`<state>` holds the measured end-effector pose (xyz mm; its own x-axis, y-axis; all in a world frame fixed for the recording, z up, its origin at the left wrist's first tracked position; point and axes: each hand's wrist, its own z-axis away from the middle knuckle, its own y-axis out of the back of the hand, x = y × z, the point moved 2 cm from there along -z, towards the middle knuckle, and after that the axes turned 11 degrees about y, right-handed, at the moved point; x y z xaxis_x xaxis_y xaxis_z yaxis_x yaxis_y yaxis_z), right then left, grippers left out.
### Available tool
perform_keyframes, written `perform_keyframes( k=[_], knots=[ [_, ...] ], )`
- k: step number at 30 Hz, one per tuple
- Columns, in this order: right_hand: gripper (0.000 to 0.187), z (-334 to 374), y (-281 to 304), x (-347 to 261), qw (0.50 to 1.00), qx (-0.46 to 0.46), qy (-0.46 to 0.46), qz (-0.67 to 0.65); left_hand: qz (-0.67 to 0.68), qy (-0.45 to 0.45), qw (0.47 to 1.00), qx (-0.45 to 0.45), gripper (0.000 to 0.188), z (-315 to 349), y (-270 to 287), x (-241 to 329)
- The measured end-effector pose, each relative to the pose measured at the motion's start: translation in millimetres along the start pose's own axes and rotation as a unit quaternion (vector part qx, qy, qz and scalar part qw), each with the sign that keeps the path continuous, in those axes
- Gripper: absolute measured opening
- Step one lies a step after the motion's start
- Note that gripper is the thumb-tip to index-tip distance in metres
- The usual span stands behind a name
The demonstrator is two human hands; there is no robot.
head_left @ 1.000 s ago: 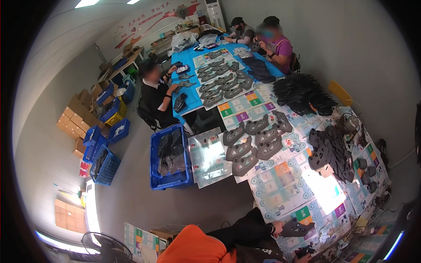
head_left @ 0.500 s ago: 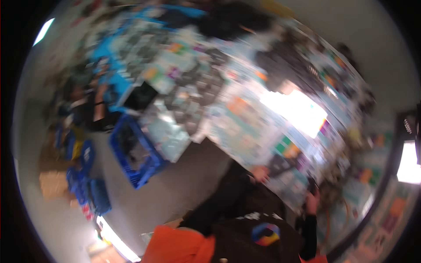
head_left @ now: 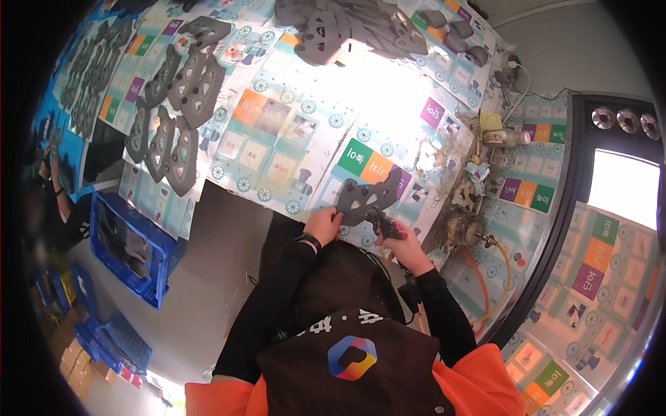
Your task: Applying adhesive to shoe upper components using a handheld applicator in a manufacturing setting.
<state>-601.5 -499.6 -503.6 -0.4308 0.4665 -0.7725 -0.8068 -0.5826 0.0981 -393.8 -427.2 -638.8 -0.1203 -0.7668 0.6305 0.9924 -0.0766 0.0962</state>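
A flat grey moulded piece with triangular cut-outs (head_left: 359, 196) lies at the near edge of the table, just ahead of me. My left hand (head_left: 323, 227) pinches its near left edge between thumb and fingers. In my right hand (head_left: 411, 251) is a dark handheld tool with red on its body (head_left: 383, 225). Its front end meets or overlaps the piece's near right side; I cannot tell whether they touch. Several similar grey pieces (head_left: 186, 83) lie in rows to the left, and more are heaped (head_left: 347, 31) at the far side.
Patterned printed sheets (head_left: 270, 166) cover the table, with strong glare in the middle. A blue crate (head_left: 158, 277) holding dark pieces stands at left, near another person's arm (head_left: 61, 204). At right are a crusted round fixture (head_left: 463, 229), an orange hose (head_left: 479, 274) and a dark-framed window (head_left: 628, 184).
My view has swung toward the right and steadied from a blur. My hands have come closer together over the grey piece, and the tool now reaches its right side.
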Motion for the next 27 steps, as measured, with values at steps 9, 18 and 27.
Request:
perform_keyframes(
  k=[9,18,27],
  knots=[
    [0.022,-8.9,-16.2,19.4,0.998,0.028,-0.007,0.049,0.04,0.016,0.999,0.024,0.033,1.7,5.7,8.0],
    [0.02,-13.3,-20.2,23.9,0.998,0.034,-0.005,0.048,-0.032,-0.026,0.997,0.063,0.034,-5.1,5.1,5.0],
    [0.027,-19.8,-23.1,26.9,1.0,0.02,-0.003,0.011,-0.041,-0.033,0.996,0.065,0.034,-1.6,5.3,10.7]
  ],
)
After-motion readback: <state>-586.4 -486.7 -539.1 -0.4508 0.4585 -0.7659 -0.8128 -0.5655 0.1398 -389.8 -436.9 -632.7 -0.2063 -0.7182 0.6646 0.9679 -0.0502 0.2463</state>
